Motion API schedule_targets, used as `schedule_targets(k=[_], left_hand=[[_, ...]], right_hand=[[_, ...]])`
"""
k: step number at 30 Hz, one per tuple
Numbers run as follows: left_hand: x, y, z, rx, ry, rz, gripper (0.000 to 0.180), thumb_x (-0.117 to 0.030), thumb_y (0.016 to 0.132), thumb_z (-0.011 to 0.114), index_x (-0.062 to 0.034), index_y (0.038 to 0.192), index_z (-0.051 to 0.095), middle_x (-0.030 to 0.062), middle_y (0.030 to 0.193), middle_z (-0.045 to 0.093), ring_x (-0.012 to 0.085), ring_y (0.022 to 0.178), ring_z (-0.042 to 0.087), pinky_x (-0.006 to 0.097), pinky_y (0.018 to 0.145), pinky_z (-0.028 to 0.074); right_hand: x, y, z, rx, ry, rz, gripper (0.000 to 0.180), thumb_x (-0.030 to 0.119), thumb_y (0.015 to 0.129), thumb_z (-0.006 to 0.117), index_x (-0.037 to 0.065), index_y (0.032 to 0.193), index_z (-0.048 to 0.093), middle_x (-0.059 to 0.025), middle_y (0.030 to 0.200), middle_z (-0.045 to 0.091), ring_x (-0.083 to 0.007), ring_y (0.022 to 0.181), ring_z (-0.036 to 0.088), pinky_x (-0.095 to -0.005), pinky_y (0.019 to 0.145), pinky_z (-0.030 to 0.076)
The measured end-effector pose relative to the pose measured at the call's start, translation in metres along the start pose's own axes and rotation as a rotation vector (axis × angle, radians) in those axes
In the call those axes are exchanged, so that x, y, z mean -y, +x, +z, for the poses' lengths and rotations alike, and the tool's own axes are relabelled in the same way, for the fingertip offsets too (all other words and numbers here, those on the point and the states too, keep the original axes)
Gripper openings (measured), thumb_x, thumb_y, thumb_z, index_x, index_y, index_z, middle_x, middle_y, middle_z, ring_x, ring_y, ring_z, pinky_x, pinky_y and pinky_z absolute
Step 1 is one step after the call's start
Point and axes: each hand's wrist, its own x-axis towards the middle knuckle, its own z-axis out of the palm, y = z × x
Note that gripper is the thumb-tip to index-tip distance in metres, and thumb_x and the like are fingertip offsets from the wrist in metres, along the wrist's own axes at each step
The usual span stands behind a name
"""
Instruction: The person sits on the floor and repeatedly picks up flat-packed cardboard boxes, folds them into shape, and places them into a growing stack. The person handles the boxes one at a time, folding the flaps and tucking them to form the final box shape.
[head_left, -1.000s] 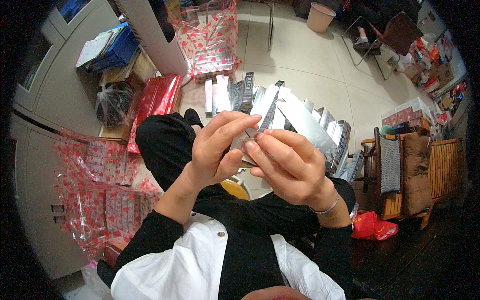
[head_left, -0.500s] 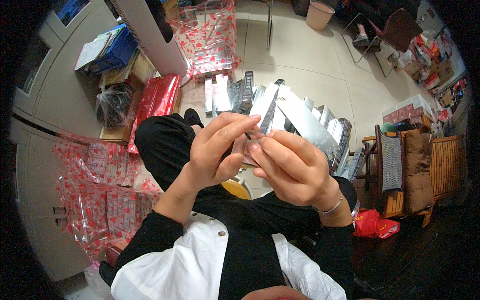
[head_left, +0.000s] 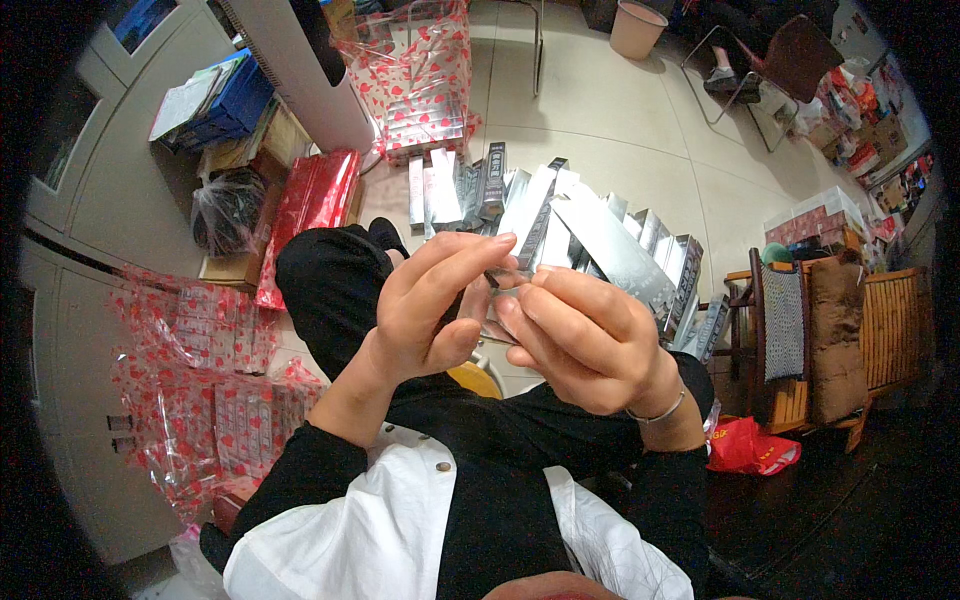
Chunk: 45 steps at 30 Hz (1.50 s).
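Observation:
In front of my knees my two hands come together around a small see-through piece (head_left: 478, 300), thin and shiny like clear plastic; its exact kind cannot be made out. My left hand (head_left: 420, 300) curves round its left side, index finger reaching over the top and thumb below. The thumb and fingertips of my right hand (head_left: 590, 335) pinch its right side. Fingers hide most of it. Just beyond the hands lies a pile of long slim silver boxes (head_left: 615, 245), with a black box (head_left: 491, 180) standing among them.
Clear bags with red hearts, full of boxes (head_left: 245, 420), stand at the left, with another heart-printed bag (head_left: 425, 90) ahead. Red packages (head_left: 315, 215) lie beside my left knee. A wooden chair (head_left: 890, 335) and a red bag (head_left: 750, 447) are on the right. Farther off, a person sits near a bin (head_left: 638, 30).
My hands stay almost in place, with the right fingers shifting slightly on the see-through piece. My left knee has moved a little to the right.

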Motion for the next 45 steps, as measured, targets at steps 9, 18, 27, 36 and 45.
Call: schedule_targets(k=[9, 18, 27, 36, 45], left_hand=[[0.009, -0.006, 0.003, -0.079, 0.036, 0.149, 0.058, -0.044, 0.101, 0.050, 0.0049, 0.132, 0.049, 0.0203, 0.108, 0.065, 0.0296, 0.090, 0.066, 0.038, 0.079, 0.055], [0.020, -0.017, 0.013, -0.139, -0.030, 0.088, 0.072, -0.054, 0.101, 0.043, 0.0010, 0.145, 0.030, 0.0222, 0.110, 0.062, 0.0277, 0.092, 0.062, 0.041, 0.083, 0.049], [0.022, -0.019, 0.012, -0.113, -0.029, 0.094, 0.071, -0.053, 0.102, 0.041, -0.0010, 0.148, 0.028, 0.0224, 0.113, 0.061, 0.0267, 0.094, 0.061, 0.040, 0.084, 0.048], [0.025, -0.018, 0.016, -0.120, -0.042, 0.114, 0.075, -0.055, 0.100, 0.044, -0.0008, 0.149, 0.025, 0.0220, 0.114, 0.060, 0.0269, 0.096, 0.059, 0.040, 0.084, 0.047], [0.022, -0.022, 0.022, -0.034, 0.144, 0.181, 0.045, -0.043, 0.095, 0.058, -0.0100, 0.126, 0.052, 0.0142, 0.130, 0.059, 0.0287, 0.118, 0.057, 0.054, 0.115, 0.032]], right_hand=[[0.000, -0.004, 0.011, -0.111, 0.076, 0.085, 0.039, 0.021, 0.084, 0.075, -0.006, 0.112, 0.068, -0.0160, 0.112, 0.064, -0.0288, 0.097, 0.066, -0.0347, 0.078, 0.059], [-0.003, -0.008, 0.019, -0.081, 0.223, 0.205, 0.045, 0.023, 0.082, 0.077, -0.003, 0.117, 0.065, -0.0227, 0.115, 0.064, -0.0290, 0.092, 0.068, -0.0348, 0.071, 0.058], [-0.005, -0.008, 0.018, -0.068, 0.317, 0.246, 0.045, 0.023, 0.080, 0.080, -0.002, 0.114, 0.065, -0.0205, 0.115, 0.064, -0.0297, 0.092, 0.068, -0.0360, 0.073, 0.057], [-0.004, -0.008, 0.019, -0.099, 0.387, 0.330, 0.059, 0.025, 0.080, 0.081, -0.002, 0.126, 0.056, -0.0190, 0.115, 0.064, -0.0305, 0.092, 0.067, -0.0358, 0.076, 0.056], [-0.014, -0.019, 0.028, 0.146, 1.618, 1.504, 0.069, 0.058, 0.100, 0.046, -0.003, 0.132, 0.047, -0.0126, 0.106, 0.068, -0.0192, 0.081, 0.068, -0.0294, 0.072, 0.055]])
